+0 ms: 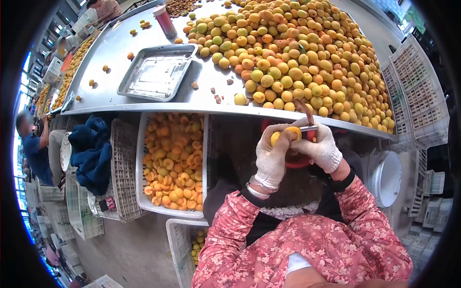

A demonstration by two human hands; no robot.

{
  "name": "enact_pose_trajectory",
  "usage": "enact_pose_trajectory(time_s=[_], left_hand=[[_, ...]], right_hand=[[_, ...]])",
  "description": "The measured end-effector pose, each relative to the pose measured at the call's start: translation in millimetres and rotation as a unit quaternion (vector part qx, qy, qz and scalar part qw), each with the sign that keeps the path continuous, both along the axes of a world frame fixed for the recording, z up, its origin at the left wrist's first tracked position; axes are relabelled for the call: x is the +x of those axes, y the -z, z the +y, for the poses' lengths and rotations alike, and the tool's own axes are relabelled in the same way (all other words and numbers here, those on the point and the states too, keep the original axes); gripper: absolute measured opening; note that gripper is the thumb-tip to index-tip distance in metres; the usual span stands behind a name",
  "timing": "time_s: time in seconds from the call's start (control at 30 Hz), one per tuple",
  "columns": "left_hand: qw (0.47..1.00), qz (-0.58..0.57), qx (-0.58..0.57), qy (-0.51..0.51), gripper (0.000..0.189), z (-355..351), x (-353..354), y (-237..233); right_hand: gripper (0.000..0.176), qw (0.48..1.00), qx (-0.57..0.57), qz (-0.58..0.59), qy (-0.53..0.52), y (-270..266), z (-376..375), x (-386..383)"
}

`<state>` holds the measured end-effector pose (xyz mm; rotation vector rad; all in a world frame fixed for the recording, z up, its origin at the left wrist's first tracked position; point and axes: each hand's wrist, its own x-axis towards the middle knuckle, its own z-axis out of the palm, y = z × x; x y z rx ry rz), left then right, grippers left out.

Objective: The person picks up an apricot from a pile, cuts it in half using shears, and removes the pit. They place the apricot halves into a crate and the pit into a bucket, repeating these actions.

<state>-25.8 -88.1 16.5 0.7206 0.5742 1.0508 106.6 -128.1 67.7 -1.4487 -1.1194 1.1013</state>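
Observation:
My left hand, in a white knitted glove, is closed around a yellow apricot at the table's front edge. My right hand, gloved too, grips a small metal tool with a curved brown strip rising from it. Both hands meet, with the tool right at the fruit and the fingertips partly covering it. Below and behind the hands shows a red container. Beyond them, a big heap of whole apricots covers the right of the metal table.
A metal tray and a red tumbler stand on the table. Left of my legs, a white crate holds halved apricots. Another crate is below it. A white bucket stands right. A person sits far left.

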Motion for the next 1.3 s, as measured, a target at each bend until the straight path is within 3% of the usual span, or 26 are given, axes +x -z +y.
enact_pose_trajectory(time_s=[0.1,0.2,0.23,0.3,0.4,0.43,0.5,0.57,0.63,1.03,1.3], left_hand=[[0.993,-0.052,-0.088,0.053,0.018,1,-6,6],[0.983,-0.093,-0.143,0.061,0.02,0,-4,14],[0.984,-0.094,-0.141,0.06,0.02,1,-3,17],[0.982,-0.113,-0.135,0.07,0.022,2,-3,19],[0.982,-0.123,-0.128,0.067,0.023,1,-4,10],[0.982,-0.123,-0.128,0.068,0.023,1,-6,7],[0.982,-0.113,-0.127,0.077,0.028,1,-7,3],[0.981,-0.12,-0.13,0.079,0.029,1,-5,3],[0.979,-0.127,-0.134,0.085,0.031,0,-2,3],[0.974,-0.168,-0.114,0.101,0.037,-8,0,0],[0.991,-0.109,-0.057,0.059,0.036,-13,0,-6]], right_hand=[[0.039,0.997,-0.051,0.055,-0.019,-5,0,3],[0.034,0.999,-0.01,-0.003,-0.04,3,1,4],[0.034,0.999,-0.008,-0.005,-0.041,2,1,4],[0.031,0.993,-0.067,0.099,-0.016,0,0,3],[0.03,0.996,-0.073,0.038,0.045,-4,0,15],[0.025,0.991,-0.039,0.035,0.123,-10,1,11],[0.017,0.977,0.07,0.125,0.159,-14,5,17],[0.01,0.968,0.114,0.132,0.179,-23,10,13],[0.007,0.928,0.228,0.235,0.177,-29,15,6],[0.009,0.906,0.3,0.257,0.149,-11,33,-17],[0.013,0.902,0.339,0.223,0.151,4,31,-17]])
